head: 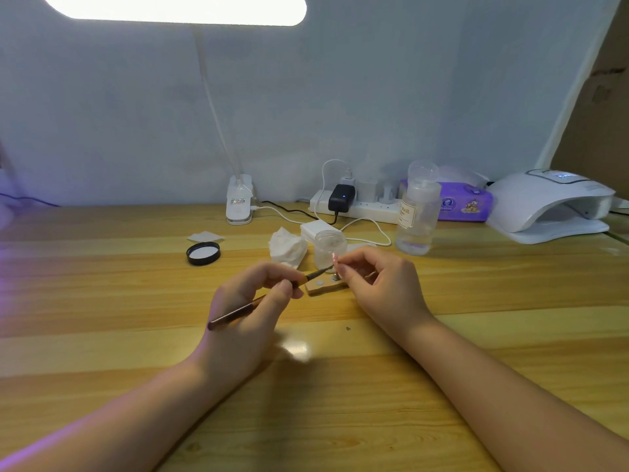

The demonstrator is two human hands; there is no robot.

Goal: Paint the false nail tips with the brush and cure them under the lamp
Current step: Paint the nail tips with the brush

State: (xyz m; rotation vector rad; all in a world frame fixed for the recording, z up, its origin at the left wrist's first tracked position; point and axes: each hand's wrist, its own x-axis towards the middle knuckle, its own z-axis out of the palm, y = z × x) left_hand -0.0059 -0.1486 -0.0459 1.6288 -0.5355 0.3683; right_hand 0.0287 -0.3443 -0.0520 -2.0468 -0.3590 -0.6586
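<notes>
Here, painting step: left hand (258, 294) grips the brush (272, 296), bristles apparently touching the nail tip (335, 258) pinched by the right hand (377, 284). Next: steady strokes, then the curing lamp (551, 206) at two o'clock.

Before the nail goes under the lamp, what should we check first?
1. Brush held steady in the left hand: ok.
2. Nail tip pinched in the right hand: ok.
3. Brush tip reaching the nail tip: ok, they look like they meet.
4. Paint covers the whole tip: cannot tell, too small.
5. Curing lamp opening free: ok, nothing shows inside.
6. Curing lamp switched on: cannot tell.
</notes>
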